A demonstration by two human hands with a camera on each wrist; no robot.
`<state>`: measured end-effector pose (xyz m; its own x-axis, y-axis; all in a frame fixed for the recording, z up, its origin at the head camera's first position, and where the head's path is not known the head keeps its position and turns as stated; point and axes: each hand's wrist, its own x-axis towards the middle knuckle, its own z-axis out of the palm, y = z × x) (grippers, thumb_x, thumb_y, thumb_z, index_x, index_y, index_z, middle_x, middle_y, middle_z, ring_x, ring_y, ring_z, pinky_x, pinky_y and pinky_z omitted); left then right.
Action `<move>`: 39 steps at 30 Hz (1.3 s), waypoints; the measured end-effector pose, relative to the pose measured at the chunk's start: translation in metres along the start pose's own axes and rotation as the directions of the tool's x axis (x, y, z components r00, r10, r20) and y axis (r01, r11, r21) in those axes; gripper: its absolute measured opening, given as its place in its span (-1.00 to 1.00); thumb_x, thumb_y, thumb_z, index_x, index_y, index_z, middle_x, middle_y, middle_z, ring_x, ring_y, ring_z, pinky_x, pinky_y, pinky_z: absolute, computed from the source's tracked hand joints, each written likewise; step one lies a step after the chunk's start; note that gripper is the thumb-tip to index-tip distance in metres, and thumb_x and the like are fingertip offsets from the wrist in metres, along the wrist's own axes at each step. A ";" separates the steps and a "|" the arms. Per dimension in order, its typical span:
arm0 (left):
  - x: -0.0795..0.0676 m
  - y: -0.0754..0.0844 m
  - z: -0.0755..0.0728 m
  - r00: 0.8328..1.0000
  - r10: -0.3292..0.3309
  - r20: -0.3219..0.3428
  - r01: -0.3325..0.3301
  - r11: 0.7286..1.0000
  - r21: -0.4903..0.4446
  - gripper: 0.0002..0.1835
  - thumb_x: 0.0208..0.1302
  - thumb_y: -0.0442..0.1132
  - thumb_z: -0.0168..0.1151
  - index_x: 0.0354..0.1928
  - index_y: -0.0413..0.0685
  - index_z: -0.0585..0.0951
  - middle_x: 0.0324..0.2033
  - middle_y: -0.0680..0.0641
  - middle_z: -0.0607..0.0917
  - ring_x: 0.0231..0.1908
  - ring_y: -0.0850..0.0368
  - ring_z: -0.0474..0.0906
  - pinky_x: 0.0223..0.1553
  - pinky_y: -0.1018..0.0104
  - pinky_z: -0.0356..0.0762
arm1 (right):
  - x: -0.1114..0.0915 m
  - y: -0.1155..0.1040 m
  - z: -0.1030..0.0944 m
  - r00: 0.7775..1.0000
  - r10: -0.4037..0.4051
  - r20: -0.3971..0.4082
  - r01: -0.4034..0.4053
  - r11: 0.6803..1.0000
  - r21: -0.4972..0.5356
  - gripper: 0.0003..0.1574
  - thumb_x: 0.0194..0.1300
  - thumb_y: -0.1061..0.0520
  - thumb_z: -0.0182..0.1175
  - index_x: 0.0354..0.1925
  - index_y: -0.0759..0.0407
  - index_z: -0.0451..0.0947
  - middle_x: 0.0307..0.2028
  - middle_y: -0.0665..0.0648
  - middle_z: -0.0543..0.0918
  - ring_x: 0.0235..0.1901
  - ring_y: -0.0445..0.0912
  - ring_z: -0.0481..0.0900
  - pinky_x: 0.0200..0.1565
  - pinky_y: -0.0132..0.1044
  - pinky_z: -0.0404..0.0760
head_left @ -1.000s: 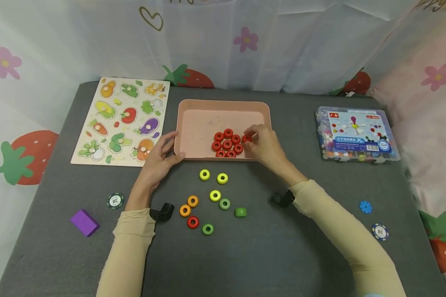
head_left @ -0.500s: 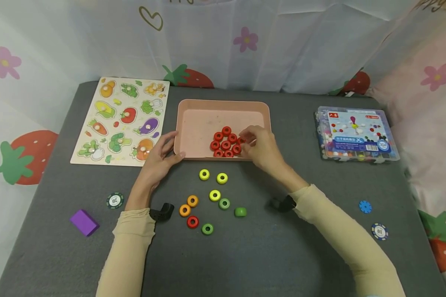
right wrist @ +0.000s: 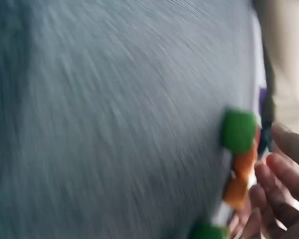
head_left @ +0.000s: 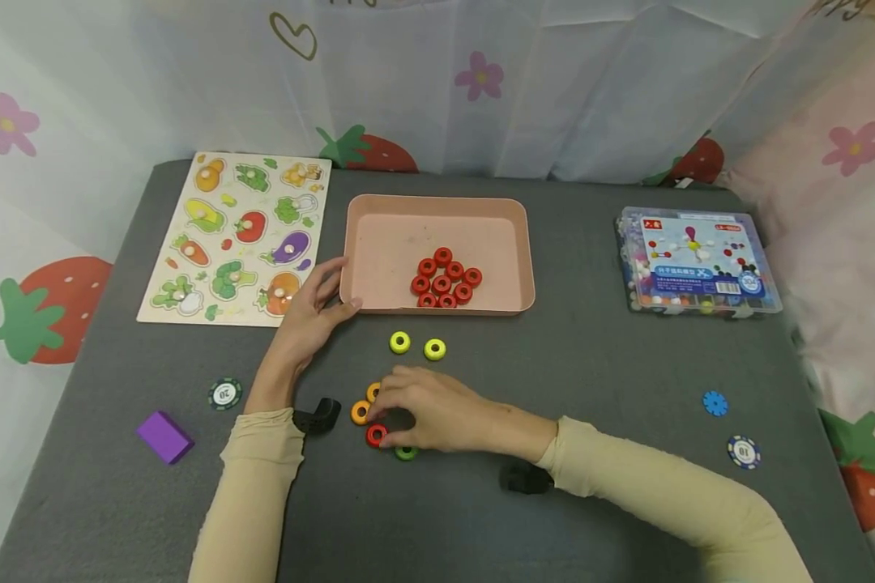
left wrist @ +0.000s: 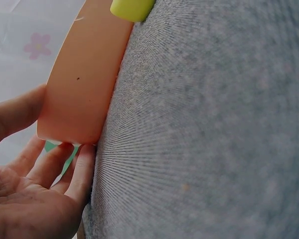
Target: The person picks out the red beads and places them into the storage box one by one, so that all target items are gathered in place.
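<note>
My left hand [head_left: 309,318] holds the front left corner of a pink tray [head_left: 390,235], thumb at the front wall and fingers along the side. Inside the tray lies a cluster of red ring-shaped beads [head_left: 441,284]. My right hand [head_left: 437,411] is low over the loose beads, thumb and fingers spread apart with nothing visible between them. Just by its fingertips is a single red bead [head_left: 374,437]. Two orange beads [head_left: 360,413] and a green bead [head_left: 406,454] lie beside it, partly covered. In the blurred right wrist view, a green bead [right wrist: 238,130] stands near the fingers.
Two yellow beads [head_left: 399,342] lie before the tray. A vegetable puzzle board [head_left: 236,243] is at left, a clear box of small parts [head_left: 700,263] at right. A purple block [head_left: 165,437], poker chips [head_left: 225,394] and a blue disc [head_left: 715,403] lie farther out.
My right hand has nudged the red bead leftward in the tray, let it go, and moved toward me and left over the loose beads. The left hand stays at the tray corner.
</note>
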<state>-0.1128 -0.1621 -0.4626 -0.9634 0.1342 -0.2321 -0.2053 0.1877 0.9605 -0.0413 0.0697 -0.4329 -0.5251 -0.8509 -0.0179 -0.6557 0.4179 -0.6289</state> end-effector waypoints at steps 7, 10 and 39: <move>0.000 -0.002 0.001 1.000 -0.003 -0.010 0.003 1.000 0.015 -0.25 0.39 -0.26 0.26 0.54 0.15 0.17 0.52 -0.02 0.22 0.43 -0.03 0.29 0.32 -0.10 0.30 | 0.003 -0.006 0.018 0.999 0.001 0.050 0.007 0.987 -0.162 -0.59 0.13 -0.17 0.48 -0.08 -0.08 0.70 -0.20 -0.15 0.59 -0.22 -0.29 0.39 -0.18 -0.45 0.45; 0.000 -0.002 0.000 1.000 -0.004 -0.010 0.004 1.000 0.021 -0.25 0.40 -0.25 0.26 0.54 0.15 0.17 0.52 -0.02 0.22 0.43 -0.04 0.29 0.32 -0.11 0.31 | 0.004 -0.005 0.011 0.998 0.034 0.058 -0.030 0.997 -0.071 -0.62 0.15 -0.12 0.48 -0.08 -0.08 0.70 -0.17 -0.16 0.59 -0.18 -0.27 0.44 -0.16 -0.48 0.47; 0.004 0.003 0.002 1.000 -0.018 -0.004 0.018 1.000 -0.001 -0.24 0.39 -0.27 0.27 0.54 0.11 0.17 0.51 -0.07 0.22 0.45 -0.02 0.26 0.39 -0.06 0.23 | 0.073 0.094 -0.072 0.797 0.479 -0.368 -0.447 0.878 0.173 -0.76 0.25 0.09 0.41 -0.10 0.07 0.72 -0.14 0.04 0.67 -0.10 -0.05 0.49 -0.10 -0.23 0.51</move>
<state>-0.1165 -0.1590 -0.4613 -0.9602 0.1266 -0.2491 -0.2232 0.1890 0.9563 -0.1802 0.0692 -0.4372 -0.9321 -0.3611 -0.0294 -0.2467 0.6919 -0.6786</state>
